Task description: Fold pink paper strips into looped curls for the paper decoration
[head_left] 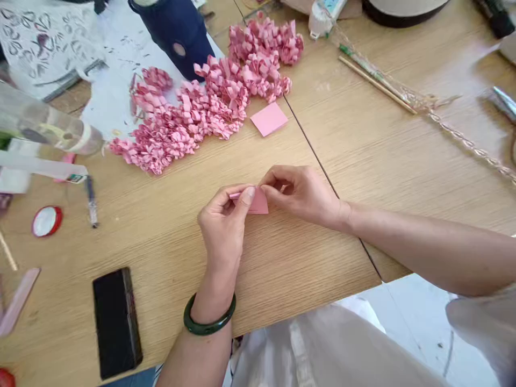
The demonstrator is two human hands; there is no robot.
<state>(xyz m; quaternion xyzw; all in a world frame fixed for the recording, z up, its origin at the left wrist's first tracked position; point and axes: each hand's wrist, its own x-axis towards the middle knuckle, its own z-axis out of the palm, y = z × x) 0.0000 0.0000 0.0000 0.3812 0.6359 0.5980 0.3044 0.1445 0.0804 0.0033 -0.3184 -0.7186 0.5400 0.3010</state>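
Note:
Both my hands meet over the middle of the wooden table (169, 252) on a small folded pink paper (258, 203). My left hand (223, 228), with a dark green bangle (209, 321) at the wrist, pinches the paper's left side between thumb and fingers. My right hand (300, 191) pinches its upper right edge with curled fingers. A flat pink paper square (269, 119) lies farther back. Behind it spreads a large heap of curled pink paper pieces (201, 110).
A black phone (116, 321) lies near the front left edge. A red-rimmed lid (47, 221), a pen (91, 200) and a clear bottle (44, 126) are at the left. Wooden sticks in clear wrap (377, 75) lie at the back right. A navy object (177, 29) stands behind the heap.

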